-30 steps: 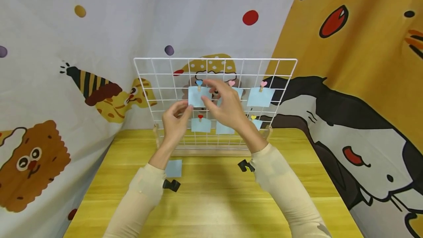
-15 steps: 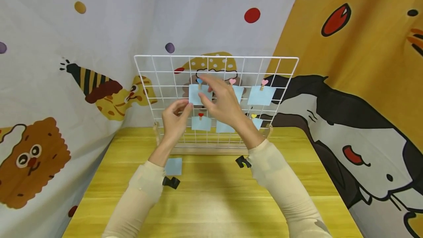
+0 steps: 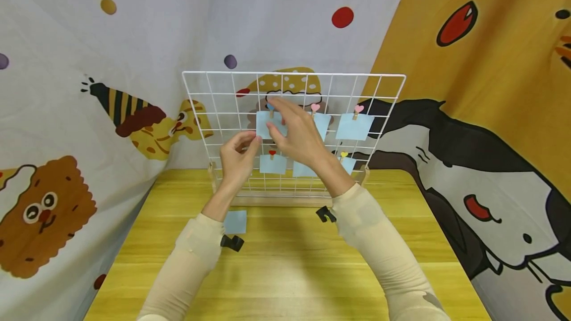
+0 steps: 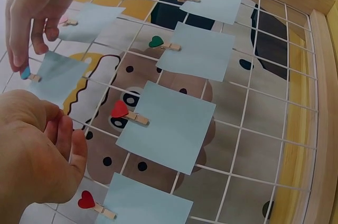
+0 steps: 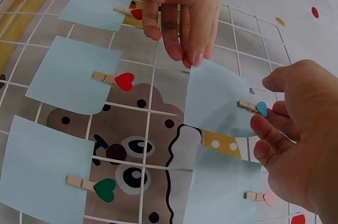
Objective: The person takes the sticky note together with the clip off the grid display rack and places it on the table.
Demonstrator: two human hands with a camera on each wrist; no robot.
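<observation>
A light blue paper note (image 3: 264, 126) hangs on the white wire grid (image 3: 214, 72), held by a small wooden clothespin with a blue heart (image 5: 261, 109). My left hand (image 3: 237, 158) pinches the note's lower left corner between thumb and fingers. The right hand (image 3: 305, 137) is beside the same note, one fingertip right at the blue heart and the thumb spread apart from it. In the right wrist view, nothing is gripped between the right thumb and fingers (image 5: 266, 134).
Several more blue notes, such as one at the upper right (image 3: 354, 127), hang from heart clothespins. A loose blue note (image 3: 235, 222) lies on the wooden table (image 3: 285, 271) near the left sleeve. The grid stands in a wooden base (image 3: 285, 202) before a printed curtain.
The right hand has shifted slightly up and left, its fingertips now over the blue heart. The left hand keeps its place at the note's corner. The head view has tilted slightly.
</observation>
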